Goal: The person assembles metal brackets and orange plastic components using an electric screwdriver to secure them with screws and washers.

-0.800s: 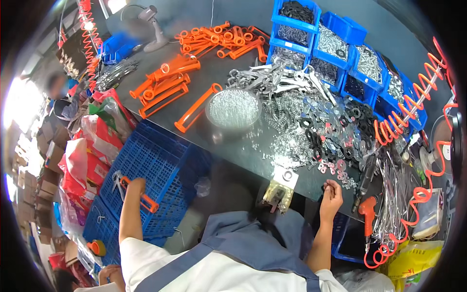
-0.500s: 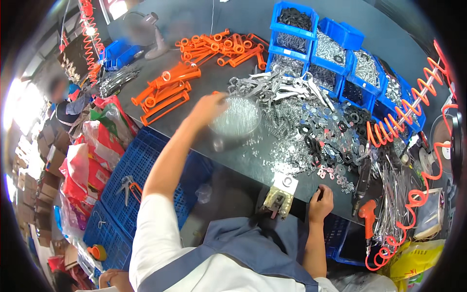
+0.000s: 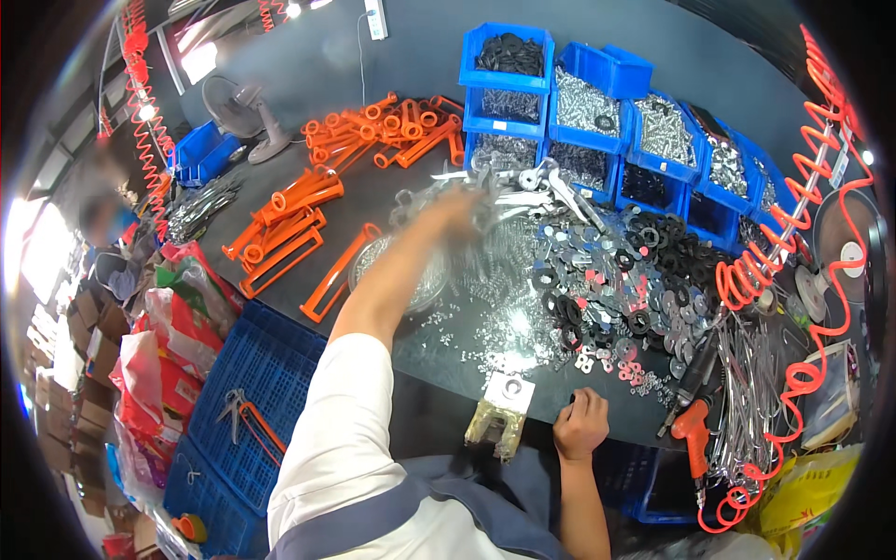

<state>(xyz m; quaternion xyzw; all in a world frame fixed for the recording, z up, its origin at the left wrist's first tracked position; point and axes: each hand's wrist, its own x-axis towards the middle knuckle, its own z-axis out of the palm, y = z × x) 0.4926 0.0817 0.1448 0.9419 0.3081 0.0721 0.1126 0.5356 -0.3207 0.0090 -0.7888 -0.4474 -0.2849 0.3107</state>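
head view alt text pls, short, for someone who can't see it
A person's blurred left hand reaches over a dark worktable toward a pile of silver metal brackets, while the right hand rests fisted at the near edge beside black and silver washers.

Two hands are showing: the left hand [image 3: 459, 207], blurred, and the right hand [image 3: 581, 425]. Roughly nine blue bins [image 3: 597, 103] are standing in rows. One fan [image 3: 245, 112] is sitting behind. One orange power tool [image 3: 693, 439] is lying at the edge. The washers [image 3: 616, 280] and orange clamps [image 3: 289, 224] are too many to count.
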